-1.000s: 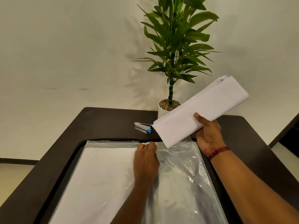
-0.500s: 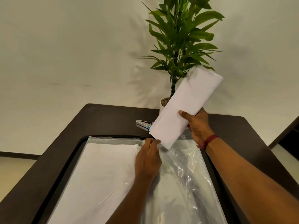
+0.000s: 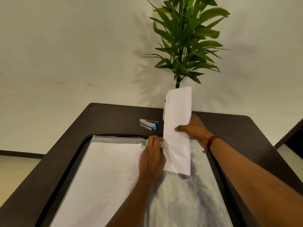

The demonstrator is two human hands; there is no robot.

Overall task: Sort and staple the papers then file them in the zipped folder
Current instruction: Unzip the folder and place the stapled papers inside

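Filing stage, we'd say. The clear plastic zipped folder [image 3: 196, 202] lies flat on the dark brown tabletop [image 3: 114, 117], and a flat stack of white sheets [image 3: 101, 174] sits inside its left half, so we count that batch as filed. We can't make out whether it's stapled. The silver stapler with blue ends [image 3: 149, 124] lies just past the folder's far edge with nobody touching it, so we guess the stapling is done or close to it. What's left is getting the second bundle in and closing the zip.

That curled-over bundle of white papers [image 3: 177, 112] stands nearly upright at the folder's far edge, right of the filed stack. Its lower end is under the clear film and the rest sticks out above the mouth. The right hand [image 3: 195, 128] is wrapped round it just above the folder's mouth, thumb across the front. The left hand [image 3: 151, 159] rests on the folder between the stack and the bundle, fingertips pinching the top film at the mouth, probably to hold it open. The hands are close but not touching.
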